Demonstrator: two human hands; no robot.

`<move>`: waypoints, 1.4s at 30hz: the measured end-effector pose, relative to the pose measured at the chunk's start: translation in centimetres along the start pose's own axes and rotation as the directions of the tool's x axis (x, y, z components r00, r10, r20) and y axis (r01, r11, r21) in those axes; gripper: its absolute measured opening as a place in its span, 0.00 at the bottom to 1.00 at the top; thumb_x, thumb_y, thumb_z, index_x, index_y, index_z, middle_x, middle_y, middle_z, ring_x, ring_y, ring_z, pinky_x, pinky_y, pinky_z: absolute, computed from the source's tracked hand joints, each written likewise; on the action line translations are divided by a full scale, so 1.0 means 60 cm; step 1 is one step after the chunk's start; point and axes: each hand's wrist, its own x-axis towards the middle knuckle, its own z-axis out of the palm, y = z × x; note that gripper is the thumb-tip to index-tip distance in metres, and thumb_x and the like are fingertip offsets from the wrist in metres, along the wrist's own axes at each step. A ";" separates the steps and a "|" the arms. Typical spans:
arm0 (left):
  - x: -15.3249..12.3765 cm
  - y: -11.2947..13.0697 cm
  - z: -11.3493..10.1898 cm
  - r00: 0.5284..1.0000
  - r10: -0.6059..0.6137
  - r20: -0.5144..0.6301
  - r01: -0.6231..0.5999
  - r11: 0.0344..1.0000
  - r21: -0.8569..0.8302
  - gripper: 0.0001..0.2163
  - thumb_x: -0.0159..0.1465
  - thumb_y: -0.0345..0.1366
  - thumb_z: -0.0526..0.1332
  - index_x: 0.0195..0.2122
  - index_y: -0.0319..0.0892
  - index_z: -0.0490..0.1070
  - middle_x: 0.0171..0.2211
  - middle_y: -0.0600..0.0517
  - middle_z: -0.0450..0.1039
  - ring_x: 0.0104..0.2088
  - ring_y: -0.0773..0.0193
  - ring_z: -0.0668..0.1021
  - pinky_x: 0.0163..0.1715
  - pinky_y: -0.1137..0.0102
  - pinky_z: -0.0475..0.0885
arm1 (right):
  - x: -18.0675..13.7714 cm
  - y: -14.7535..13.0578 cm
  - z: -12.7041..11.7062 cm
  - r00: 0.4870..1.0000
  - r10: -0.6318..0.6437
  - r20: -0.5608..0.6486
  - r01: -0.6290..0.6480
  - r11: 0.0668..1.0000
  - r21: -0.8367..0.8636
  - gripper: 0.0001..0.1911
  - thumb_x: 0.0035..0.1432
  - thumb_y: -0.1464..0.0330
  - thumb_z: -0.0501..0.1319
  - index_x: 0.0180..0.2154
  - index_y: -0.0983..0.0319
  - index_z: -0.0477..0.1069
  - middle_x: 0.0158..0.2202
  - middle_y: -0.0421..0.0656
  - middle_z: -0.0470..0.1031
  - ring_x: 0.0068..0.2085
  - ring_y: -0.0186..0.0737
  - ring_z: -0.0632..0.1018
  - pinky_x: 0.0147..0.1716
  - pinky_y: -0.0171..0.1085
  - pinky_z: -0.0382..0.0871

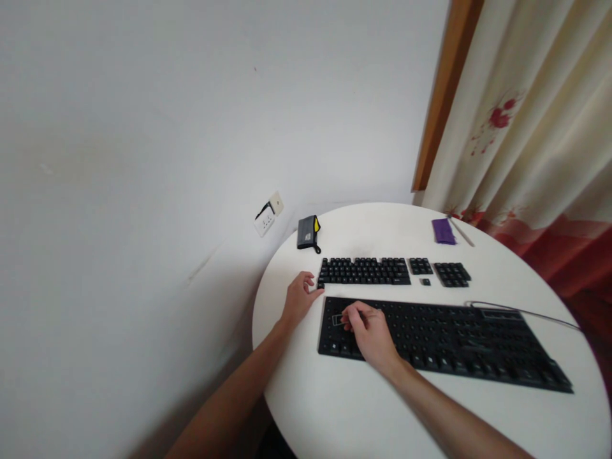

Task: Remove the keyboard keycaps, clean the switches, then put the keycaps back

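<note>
My left hand rests on the table at the left end of a block of loose black keycaps. Its fingers are curved and apart, with the thumb tip close to a keycap at the lower left corner. My right hand is over the left part of a black keyboard base whose keycaps are off. The fingers of that hand are bent and pinched together. A pale rectangular outline shows beside the fingertips; whether they hold it is unclear.
Two smaller keycap groups and a single keycap lie to the right. A dark pouch, purple cloth and thin stick lie farther back. The keyboard's cable crosses the round white table. Wall and curtain border it.
</note>
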 end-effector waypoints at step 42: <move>-0.023 0.020 -0.017 0.995 0.032 0.097 -0.007 0.969 -0.247 0.08 0.62 0.38 0.62 0.41 0.42 0.71 0.30 0.53 0.74 0.27 0.68 0.73 0.28 0.73 0.69 | -0.028 -0.036 0.010 0.982 -0.037 0.185 0.099 0.935 -0.339 0.15 0.61 0.67 0.57 0.22 0.60 0.69 0.17 0.38 0.69 0.19 0.34 0.69 0.20 0.34 0.52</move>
